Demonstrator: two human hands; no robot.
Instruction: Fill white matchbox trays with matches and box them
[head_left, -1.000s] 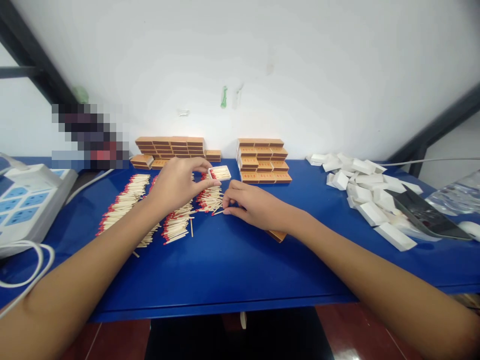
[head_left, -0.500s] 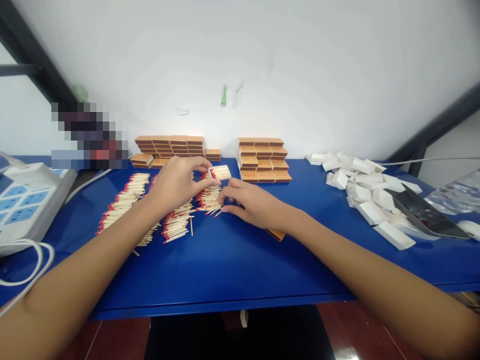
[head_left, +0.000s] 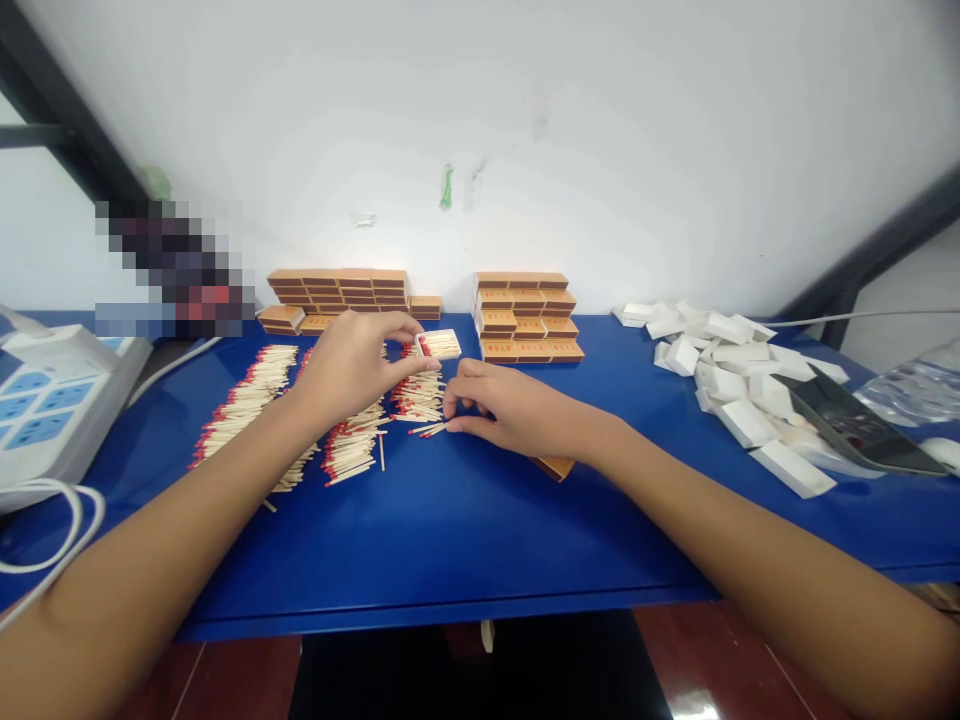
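My left hand (head_left: 360, 362) grips a small white matchbox tray (head_left: 448, 345) by its left end, thumb and fingers closed on it. Red-headed matches lie inside that tray. Just below and to the right, my right hand (head_left: 499, 405) pinches a few matches (head_left: 430, 431) by their plain ends, red heads pointing left. A pile of matches (head_left: 417, 392) lies between the hands, beneath the tray. More matches are heaped in rows (head_left: 247, 400) to the left, partly covered by my left forearm. An orange-brown matchbox (head_left: 556, 468) is half hidden under my right wrist.
Stacked matchboxes stand by the wall, one stack (head_left: 337, 290) at left and another (head_left: 527, 320) at right. White trays (head_left: 727, 360) are heaped on the right, beside a dark phone (head_left: 855, 420). A power strip (head_left: 60, 400) with white cables occupies the left side of the blue table (head_left: 450, 560).
My right hand has shifted slightly right and down, and the matches at its fingertips now lie apart from the pile. My left hand holds the tray in nearly the same place.
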